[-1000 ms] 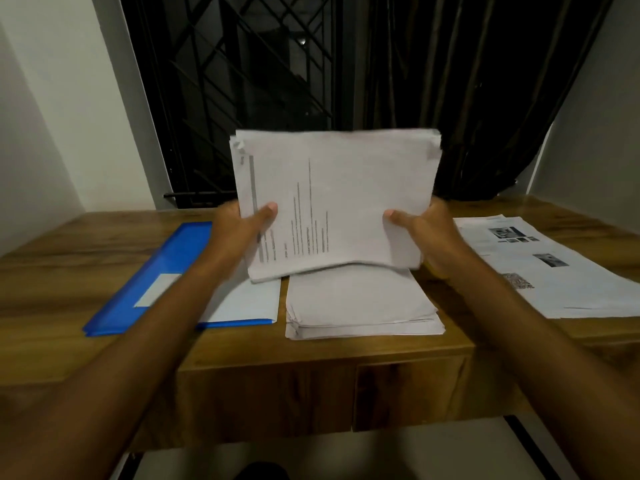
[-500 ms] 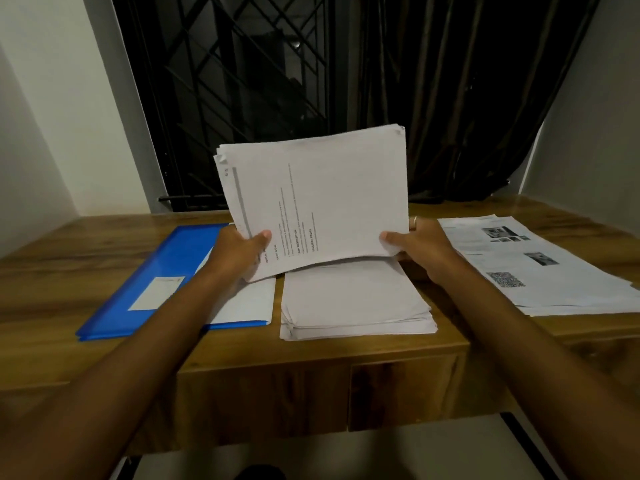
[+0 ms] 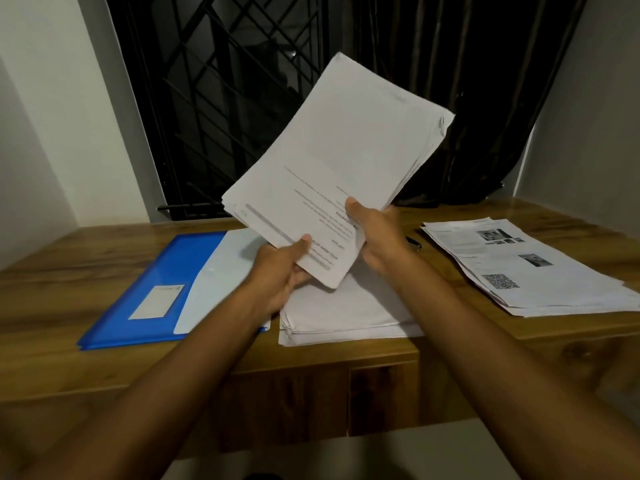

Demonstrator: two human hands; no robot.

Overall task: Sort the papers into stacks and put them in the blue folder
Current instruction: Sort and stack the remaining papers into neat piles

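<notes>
A thick bundle of white printed papers [image 3: 343, 161] is held up above the desk, tilted with its far corner up to the right. My left hand [image 3: 280, 275] grips its near lower edge, thumb on top. My right hand [image 3: 377, 233] grips the same end from the right, thumb on the print. Below them a stack of blank-faced papers [image 3: 346, 317] lies at the desk's front edge. The blue folder [image 3: 156, 289] lies open to the left, a white sheet [image 3: 221, 271] showing in it. A third stack with photos and a QR code [image 3: 519, 265] lies at the right.
The wooden desk [image 3: 52, 299] has a drawer front below its middle. A small dark object [image 3: 414, 242] lies behind my right hand. A barred window [image 3: 214, 98] and a dark curtain [image 3: 485, 81] stand behind the desk, white walls at both sides.
The bundle has been turned clockwise and swung up to the right. My hands have come close together on its near end instead of holding its two sides.
</notes>
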